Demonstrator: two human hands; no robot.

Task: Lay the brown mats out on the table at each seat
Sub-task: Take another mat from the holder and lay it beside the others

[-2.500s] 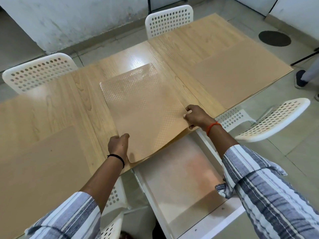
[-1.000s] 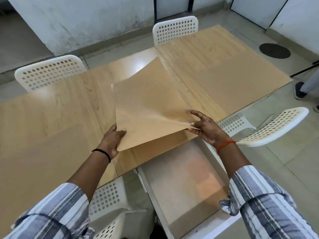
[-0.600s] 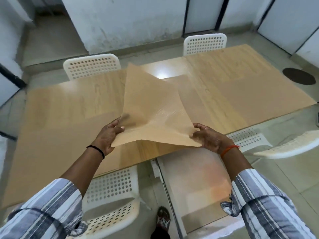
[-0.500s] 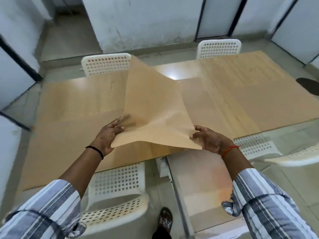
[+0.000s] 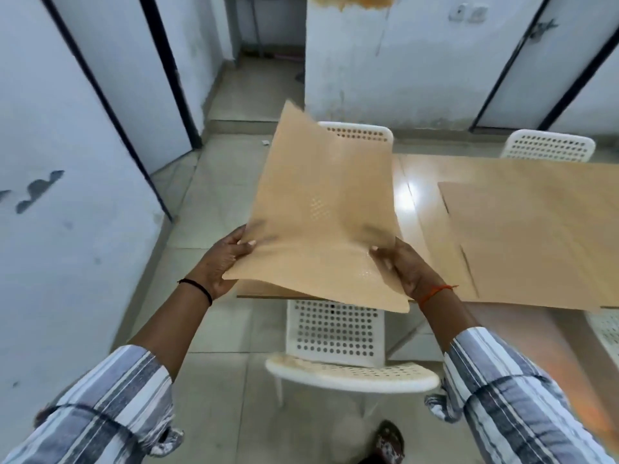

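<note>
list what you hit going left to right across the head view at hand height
left hand → held brown mat → right hand → brown mat lying on the table

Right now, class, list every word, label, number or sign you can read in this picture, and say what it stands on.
None can be read. The brown dimpled mat, the white perforated plastic chairs and the wooden table carry no print; the wall switch plate is too blurred to tell.
</note>
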